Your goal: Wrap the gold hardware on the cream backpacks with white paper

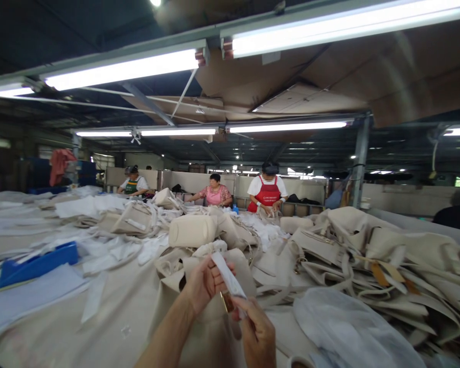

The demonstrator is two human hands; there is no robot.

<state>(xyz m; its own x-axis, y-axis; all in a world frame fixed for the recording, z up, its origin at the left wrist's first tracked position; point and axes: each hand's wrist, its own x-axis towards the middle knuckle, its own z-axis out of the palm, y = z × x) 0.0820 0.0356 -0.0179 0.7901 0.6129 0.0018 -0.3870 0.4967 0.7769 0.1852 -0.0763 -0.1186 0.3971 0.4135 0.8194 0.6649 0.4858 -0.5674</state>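
My left hand [202, 286] is palm up with curled fingers around the upper part of a white strip [227, 273], its thumb near the strip's top end. My right hand [256, 327] pinches the strip's lower end between thumb and fingers. A shiny gold-brown metal piece [227, 301] sits between the two hands, close to my right fingertips; what it is fastened to is hidden. Behind and beneath the hands lies a beige bag [237, 271], partly covered by them.
Beige bags [193, 230] and straps heap across the table, piled highest on the right [398, 240]. A blue tape dispenser [38, 263] and white sheets [34, 296] lie at left. Translucent plastic [352, 327] is at front right. Co-workers, one in a red apron [267, 193], are across the table.
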